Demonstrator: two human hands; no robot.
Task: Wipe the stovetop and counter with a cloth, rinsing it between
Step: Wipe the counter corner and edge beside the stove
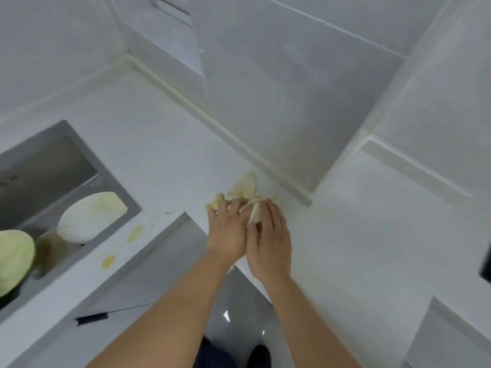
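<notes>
cloth [243,191]: yellowish, bunched, on the white surface [164,144] near the back wall, at the inner corner of the L.
left hand [227,232]: flat on the cloth, fingers [233,205] slightly spread, pressing down, not clamped.
right hand [269,236]: touching the left, fingers curled over a fold of cloth, pinching it.
step: likely bunching or regripping the cloth before a wipe.
spills [135,233]: yellow smears and crumbs on the surface strip beside the sink [53,166], well apart from the cloth, unwiped.
sink contents: two pale plates [91,217], stained, one cut off by the frame edge.
stovetop: not clearly in view; dark edge at far right, cannot tell.
risk 1: cloth looks already soiled; wiping on without a rinse would smear yellow over clean surface.
risk 2: bunched cloth gives a small contact patch, may leave streaks and miss the wall seam.
risk 3: sweeping toward the front edge could push crumbs onto the floor [239,301].
risk 4: smears by the sink easily skipped, both hands working away from them.
risk 5: rinsing with plates in the sink, splash likely.
</notes>
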